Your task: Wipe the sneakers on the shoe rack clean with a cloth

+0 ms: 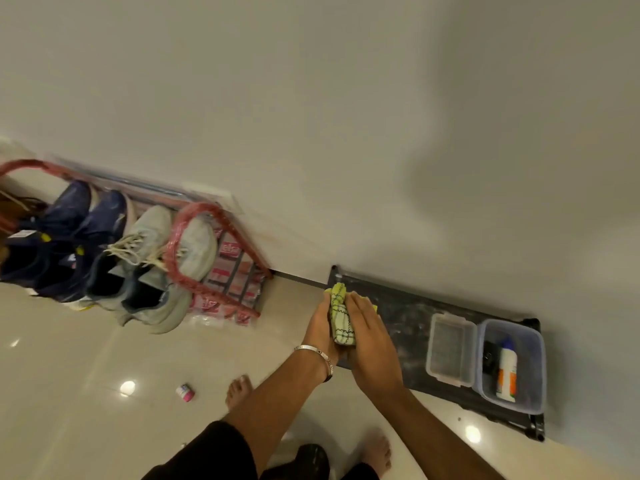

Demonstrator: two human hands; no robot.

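Observation:
A yellow checked cloth, bunched up, sits between my two hands above the left end of a dark shelf. My left hand, with a silver bangle on the wrist, grips it from the left. My right hand lies over it from the right with fingers fairly straight. A red-framed shoe rack stands at the left against the wall. On it sit a pale grey pair of sneakers with white laces and a dark navy pair of sneakers beside them.
The low dark shelf runs along the wall. It holds a clear lidded tub and an open tub with a white and orange bottle. A small pink-white item lies on the glossy tiled floor near my bare feet.

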